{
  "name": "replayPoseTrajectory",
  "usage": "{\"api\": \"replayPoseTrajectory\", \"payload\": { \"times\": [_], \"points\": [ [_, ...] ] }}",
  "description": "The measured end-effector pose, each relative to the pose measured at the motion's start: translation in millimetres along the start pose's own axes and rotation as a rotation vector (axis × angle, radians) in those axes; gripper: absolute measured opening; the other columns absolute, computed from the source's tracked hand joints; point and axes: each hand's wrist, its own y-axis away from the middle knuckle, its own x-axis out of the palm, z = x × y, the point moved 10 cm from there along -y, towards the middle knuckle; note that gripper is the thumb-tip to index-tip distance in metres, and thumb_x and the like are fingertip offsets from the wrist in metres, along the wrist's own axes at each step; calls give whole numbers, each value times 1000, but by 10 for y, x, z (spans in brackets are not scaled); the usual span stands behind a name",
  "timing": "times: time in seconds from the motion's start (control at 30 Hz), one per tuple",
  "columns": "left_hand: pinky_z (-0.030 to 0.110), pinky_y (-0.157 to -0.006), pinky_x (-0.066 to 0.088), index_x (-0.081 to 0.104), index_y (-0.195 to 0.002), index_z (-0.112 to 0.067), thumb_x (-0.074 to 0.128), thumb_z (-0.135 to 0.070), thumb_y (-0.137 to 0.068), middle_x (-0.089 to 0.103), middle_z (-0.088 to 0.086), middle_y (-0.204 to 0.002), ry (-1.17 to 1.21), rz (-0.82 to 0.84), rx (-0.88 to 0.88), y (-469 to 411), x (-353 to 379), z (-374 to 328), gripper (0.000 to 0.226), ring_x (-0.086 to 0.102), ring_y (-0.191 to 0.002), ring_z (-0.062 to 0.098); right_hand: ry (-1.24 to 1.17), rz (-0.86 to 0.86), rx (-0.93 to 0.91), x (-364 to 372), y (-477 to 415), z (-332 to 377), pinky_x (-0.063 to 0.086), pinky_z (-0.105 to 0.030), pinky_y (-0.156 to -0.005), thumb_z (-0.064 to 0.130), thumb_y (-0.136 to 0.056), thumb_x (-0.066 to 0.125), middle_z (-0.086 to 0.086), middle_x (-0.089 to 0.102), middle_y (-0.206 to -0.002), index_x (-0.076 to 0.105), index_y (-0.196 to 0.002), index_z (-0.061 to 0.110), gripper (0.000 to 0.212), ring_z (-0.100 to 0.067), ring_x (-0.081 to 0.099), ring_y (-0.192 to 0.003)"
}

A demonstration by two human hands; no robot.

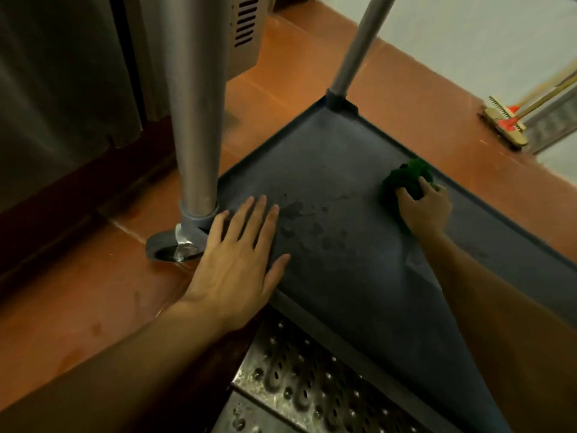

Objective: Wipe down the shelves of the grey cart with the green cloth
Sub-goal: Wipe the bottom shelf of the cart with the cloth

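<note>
Head view, entries running left to right.

- Steel unit: standing at the far left on the orange floor.
- Wheel: sitting on the floor under the left corner of the shelf.
- Post: rising from a grey socket at that left corner, just beside the fingers of the left hand.
- Left hand: lying flat and holding nothing, with fingers straight and slightly spread. The palm is crossing the shelf's left edge and the fingertips are resting on the grey surface.
- Shelf: grey and rimmed, stretching from the near right to the far centre. Dark wet blotches are showing just right of the left fingertips.
- Grate: perforated metal, lying in the floor at near centre, partly under the shelf's near edge.
- Second post: rising from the shelf's far corner.
- Cloth: green and bunched, sitting on the shelf close to its right rim.
- Right hand: gripping the cloth with fingers curled over it, holding it down against the shelf.
- Brushes: two with long handles, leaning at the far right with their heads on the floor, well apart from the shelf.
</note>
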Motion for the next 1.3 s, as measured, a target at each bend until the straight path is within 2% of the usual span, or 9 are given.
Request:
{"api": "replayPoseTrajectory", "payload": {
  "times": [0.2,0.37,0.53,0.63,0.77,0.87,1.0,1.13,1.3],
  "points": [
    [49,-125,16,3,-162,-12,4,-61,-100,-3,12,-170,15,-35,6,2,-38,-19,79,1,-158,27,-82,1,-140,143,369,534,35,-43,-113,48,-87,65,-9,42,-141,62,-134,20,54,-35,41,-130],
    [48,-125,15,-9,-161,-9,4,-75,-94,-15,13,-169,136,-80,-11,29,-87,22,95,-7,-158,26,-133,71,-475,436,1171,1543,39,-42,-105,43,-82,70,-10,48,-136,69,-124,23,46,-35,42,-124],
    [36,-125,5,-11,-160,-9,15,-74,-94,-11,9,-170,347,-144,-86,22,-157,59,96,-7,-158,19,-121,208,-746,530,1987,2025,39,-40,-92,45,-79,69,-4,52,-131,72,-115,29,40,-29,41,-119],
    [37,-126,7,-5,-161,-10,24,-70,-96,0,6,-171,460,-157,-118,13,-181,107,93,0,-158,18,-126,260,-837,439,2304,1946,41,-41,-87,38,-83,68,-1,51,-129,73,-108,27,27,-26,40,-117],
    [32,-122,3,-3,-162,-13,20,-71,-94,0,3,-171,433,-117,-95,-6,-149,105,92,1,-157,17,-141,268,-845,261,2388,1719,42,-40,-85,35,-83,70,-6,53,-127,73,-113,21,33,-30,46,-115],
    [40,-126,8,1,-163,-17,15,-74,-92,2,6,-171,369,-101,-88,-18,-141,107,91,4,-157,21,-75,252,-812,184,2388,1511,41,-43,-90,41,-84,72,-7,50,-131,69,-122,21,44,-31,44,-120],
    [49,-123,12,12,-162,-33,11,-74,-92,2,11,-171,224,-48,-70,-13,-94,81,81,6,-157,29,-45,206,-705,76,2350,1117,37,-47,-98,36,-84,73,-12,47,-136,65,-128,18,48,-36,41,-125],
    [51,-123,15,13,-162,-31,4,-76,-88,2,17,-170,80,30,-61,-42,-20,80,88,8,-156,33,-25,133,-567,-127,2195,609,38,-46,-97,32,-85,73,-15,46,-138,64,-128,19,46,-38,41,-125],
    [53,-123,15,9,-163,-27,3,-76,-88,3,18,-169,38,56,-85,-57,-4,85,89,9,-156,34,6,97,-430,-366,2039,-3,37,-47,-99,34,-88,70,-15,42,-143,60,-133,21,48,-40,38,-127]
  ]
}}
